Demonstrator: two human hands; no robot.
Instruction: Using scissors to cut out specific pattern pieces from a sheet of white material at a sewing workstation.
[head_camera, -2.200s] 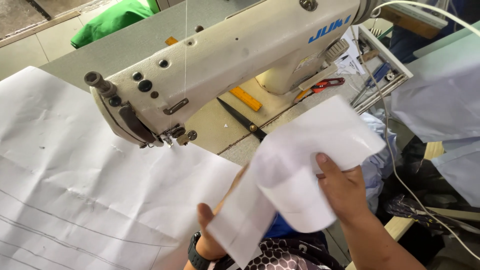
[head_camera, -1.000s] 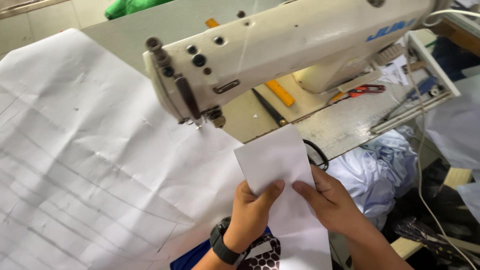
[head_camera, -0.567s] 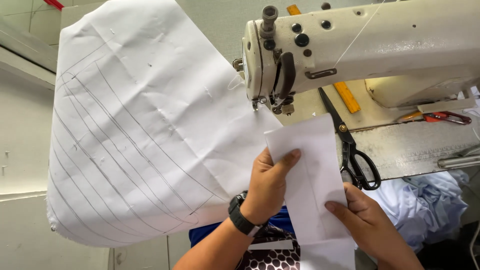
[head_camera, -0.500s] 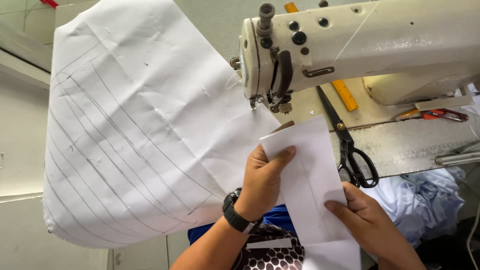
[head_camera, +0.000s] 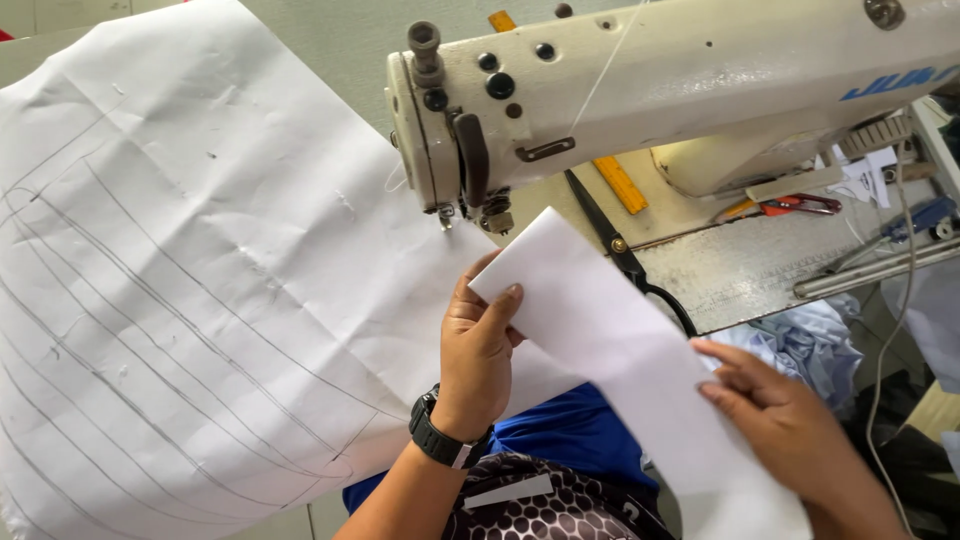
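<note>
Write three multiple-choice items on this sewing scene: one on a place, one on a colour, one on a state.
1. Where do the scissors lie?
A. on the machine table, right of the needle
B. on the big lined sheet
C. in the right hand

2. What colour is the watch on the left wrist?
A. red
B. black
C. white

3. How is the small white piece held?
A. lying flat, untouched
B. pinned under the needle
C. held by both hands

Answers:
1 A, the scissors rest on the table under the machine arm.
2 B, the band is dark black.
3 C, the left hand grips its upper edge and the right hand its lower part.
</note>
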